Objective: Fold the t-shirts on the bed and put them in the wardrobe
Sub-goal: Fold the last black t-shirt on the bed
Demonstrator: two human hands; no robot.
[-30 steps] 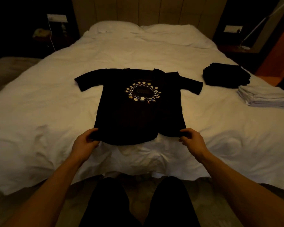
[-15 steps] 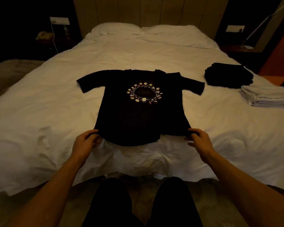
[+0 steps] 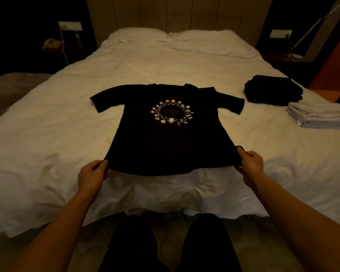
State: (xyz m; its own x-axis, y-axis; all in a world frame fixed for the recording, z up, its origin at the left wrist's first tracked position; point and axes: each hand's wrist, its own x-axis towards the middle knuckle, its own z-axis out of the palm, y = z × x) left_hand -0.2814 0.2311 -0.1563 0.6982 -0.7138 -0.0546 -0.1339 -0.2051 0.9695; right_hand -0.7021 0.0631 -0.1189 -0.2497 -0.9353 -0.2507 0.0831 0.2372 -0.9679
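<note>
Gripping the black t-shirt's [image 3: 165, 138] hem corners, your left hand [image 3: 90, 176] and right hand [image 3: 250, 166] haven't folded it; two folded stacks [image 3: 273, 89] wait, wardrobe unreached.

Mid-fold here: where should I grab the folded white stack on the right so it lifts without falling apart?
Take the folded white stack from below at its two short ends, coming in from the foot of the bed, a hand at each end. Its layered edges face the near-left corner, so a one-sided pinch would likely fan them. Both hands, left hand and right hand, are busy pinching the black t-shirt hem.
</note>
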